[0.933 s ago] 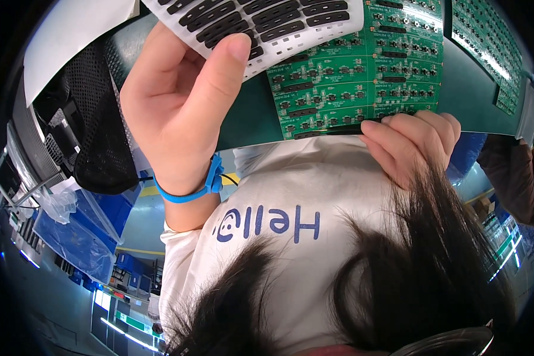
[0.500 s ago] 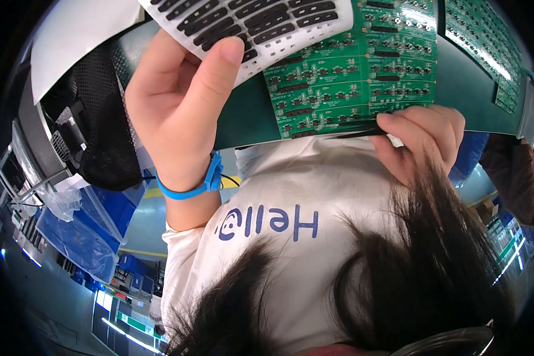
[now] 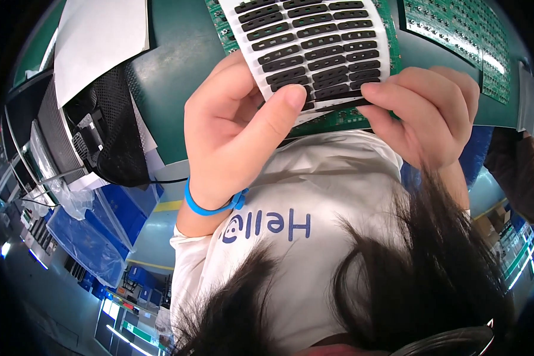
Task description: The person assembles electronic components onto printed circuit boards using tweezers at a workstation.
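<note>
My left hand (image 3: 237,127) grips the near left corner of a white backing sheet (image 3: 321,43), thumb on top. Rows of small black perforated stickers cover the sheet. Closed in a pinch, my right hand (image 3: 427,110) holds thin black tweezers (image 3: 345,105), which point left along the sheet's near edge, by the last row of stickers. Whether a sticker is between the tips I cannot tell. Beneath the sheet lies a green circuit board panel (image 3: 353,117), mostly hidden, with strips of it showing at the sides and the near edge.
Another green circuit board panel (image 3: 457,41) lies at the far right of the dark green table (image 3: 172,77). White paper (image 3: 101,41) and a black mesh item (image 3: 113,130) are at the left. Blue bins (image 3: 95,225) under clear plastic stand below the table's left side.
My left hand has brought the sticker sheet right and nearer, over the circuit board panel. My right hand has raised the tweezers from the board's near edge to the sheet's edge.
</note>
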A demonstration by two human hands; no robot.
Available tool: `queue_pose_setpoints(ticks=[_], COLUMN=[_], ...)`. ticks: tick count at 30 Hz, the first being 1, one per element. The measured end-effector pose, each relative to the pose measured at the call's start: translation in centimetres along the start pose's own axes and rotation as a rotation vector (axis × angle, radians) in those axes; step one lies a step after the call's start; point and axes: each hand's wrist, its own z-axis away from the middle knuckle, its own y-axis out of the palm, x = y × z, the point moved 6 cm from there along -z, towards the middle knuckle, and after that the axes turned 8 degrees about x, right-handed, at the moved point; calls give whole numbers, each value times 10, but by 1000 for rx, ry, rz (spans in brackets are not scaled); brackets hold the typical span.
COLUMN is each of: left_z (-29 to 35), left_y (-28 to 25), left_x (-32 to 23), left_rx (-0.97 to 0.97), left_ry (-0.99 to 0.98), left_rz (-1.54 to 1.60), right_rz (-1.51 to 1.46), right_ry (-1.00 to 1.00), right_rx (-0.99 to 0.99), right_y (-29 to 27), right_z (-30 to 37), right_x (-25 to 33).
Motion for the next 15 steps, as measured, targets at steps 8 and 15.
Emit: queue_pose_setpoints(ticks=[8,15], left_z=[-11,-12], left_y=[6,-15], left_x=[-7,-4], left_rx=[-14,-231], left_ry=[85,190], left_rz=[-42,-303], right_rz=[7,-131], right_ry=[95,169], right_rx=[97,76], right_y=[-5,-9], right_z=[-10,17], right_x=[-5,-32])
